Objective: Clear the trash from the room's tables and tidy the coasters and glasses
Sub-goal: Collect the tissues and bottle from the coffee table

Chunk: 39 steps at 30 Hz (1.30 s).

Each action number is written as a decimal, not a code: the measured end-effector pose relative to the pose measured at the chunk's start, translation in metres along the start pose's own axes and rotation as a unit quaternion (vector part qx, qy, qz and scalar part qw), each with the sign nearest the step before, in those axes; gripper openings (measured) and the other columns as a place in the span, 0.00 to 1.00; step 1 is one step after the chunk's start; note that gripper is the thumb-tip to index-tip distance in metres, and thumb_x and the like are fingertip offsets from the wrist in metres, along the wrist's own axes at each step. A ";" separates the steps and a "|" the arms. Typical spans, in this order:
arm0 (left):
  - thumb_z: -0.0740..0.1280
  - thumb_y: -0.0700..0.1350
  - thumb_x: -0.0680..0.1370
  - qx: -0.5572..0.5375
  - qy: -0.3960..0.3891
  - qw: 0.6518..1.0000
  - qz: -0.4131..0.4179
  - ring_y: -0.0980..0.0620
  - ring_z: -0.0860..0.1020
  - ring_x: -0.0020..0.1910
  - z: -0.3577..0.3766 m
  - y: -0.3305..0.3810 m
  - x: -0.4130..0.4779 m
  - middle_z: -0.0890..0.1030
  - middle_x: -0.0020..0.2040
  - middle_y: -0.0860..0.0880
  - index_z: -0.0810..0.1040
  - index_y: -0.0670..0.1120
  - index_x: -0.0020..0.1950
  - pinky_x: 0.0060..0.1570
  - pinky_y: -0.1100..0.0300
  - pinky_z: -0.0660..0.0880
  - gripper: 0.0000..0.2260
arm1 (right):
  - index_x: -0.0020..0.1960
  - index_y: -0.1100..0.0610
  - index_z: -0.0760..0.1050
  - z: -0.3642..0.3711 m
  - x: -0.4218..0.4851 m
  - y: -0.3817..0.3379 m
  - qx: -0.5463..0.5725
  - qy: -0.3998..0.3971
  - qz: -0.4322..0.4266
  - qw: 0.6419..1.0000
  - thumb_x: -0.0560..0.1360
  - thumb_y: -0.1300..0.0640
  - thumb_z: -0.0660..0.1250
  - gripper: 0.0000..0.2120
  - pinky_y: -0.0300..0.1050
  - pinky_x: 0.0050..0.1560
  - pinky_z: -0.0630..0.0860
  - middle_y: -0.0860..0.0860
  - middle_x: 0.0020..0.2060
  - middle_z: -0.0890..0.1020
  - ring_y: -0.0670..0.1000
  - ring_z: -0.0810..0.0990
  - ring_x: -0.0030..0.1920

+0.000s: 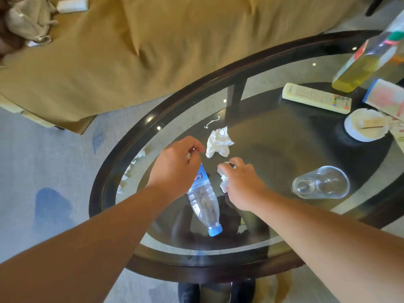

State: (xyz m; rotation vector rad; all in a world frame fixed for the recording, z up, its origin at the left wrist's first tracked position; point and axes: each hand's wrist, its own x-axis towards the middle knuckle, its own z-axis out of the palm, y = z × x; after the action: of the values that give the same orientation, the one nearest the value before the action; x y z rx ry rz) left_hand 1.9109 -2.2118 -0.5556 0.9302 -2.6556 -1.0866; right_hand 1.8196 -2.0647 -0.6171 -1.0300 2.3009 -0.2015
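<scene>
Glass tops the oval counter with a dark wooden rim (95, 204), and most of the clearing looks undone. The left hand (178, 165) has its fingers together, apparently pinching a small white scrap (188, 155). The right hand (242, 184) curls its fingers (227, 166) over a small crumpled white tissue (224, 180) lying on the glass.

Just beyond both hands a larger crumpled white tissue (219, 142) lies untouched, with a thin white string scrap (212, 123) near it. A clear empty plastic bottle with a blue cap (204, 202) lies on its side, partly under the left wrist. A clear drinking glass (321, 182) lies tipped over, well apart from the round white paper coaster (354, 132), so tidying those has not begun. More white paper (131, 169) shows through the glass at left; whether it is on a lower shelf or the floor I cannot tell.

The middle of the counter is open for reaching. The far right is crowded with a cream remote control (317, 98), a bottle of yellow liquid (358, 68) and a blue-edged box (387, 97). The tipped glass lies near the rim and could probably roll.
</scene>
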 end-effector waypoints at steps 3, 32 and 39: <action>0.58 0.42 0.76 0.001 0.005 1.000 0.000 0.60 0.72 0.30 0.005 -0.004 0.000 0.75 0.32 0.60 0.76 0.56 0.43 0.29 0.72 0.67 0.10 | 0.67 0.50 0.63 0.011 0.006 0.005 -0.044 0.010 -0.007 0.999 0.74 0.61 0.64 0.24 0.46 0.46 0.73 0.52 0.62 0.64 0.57 0.66 0.55; 0.60 0.41 0.77 -0.007 0.010 1.000 0.004 0.59 0.73 0.27 -0.030 0.046 0.043 0.75 0.28 0.57 0.76 0.56 0.42 0.26 0.68 0.69 0.11 | 0.30 0.52 0.60 -0.090 -0.002 -0.003 0.126 0.144 0.023 0.981 0.73 0.44 0.61 0.19 0.44 0.28 0.55 0.47 0.31 0.67 0.47 0.65 0.29; 0.59 0.42 0.77 0.007 -0.015 1.000 0.011 0.58 0.73 0.26 -0.033 0.006 0.059 0.76 0.29 0.58 0.75 0.57 0.42 0.24 0.69 0.68 0.11 | 0.60 0.51 0.68 -0.058 0.047 -0.009 0.058 0.119 0.035 0.991 0.72 0.43 0.66 0.21 0.46 0.43 0.69 0.52 0.52 0.73 0.56 0.72 0.53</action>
State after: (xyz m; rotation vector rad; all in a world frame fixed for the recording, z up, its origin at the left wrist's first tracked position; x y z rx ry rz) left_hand 1.8714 -2.2628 -0.5339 0.8907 -2.6942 -1.0885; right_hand 1.7668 -2.1102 -0.5885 -0.9057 2.5000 -0.4446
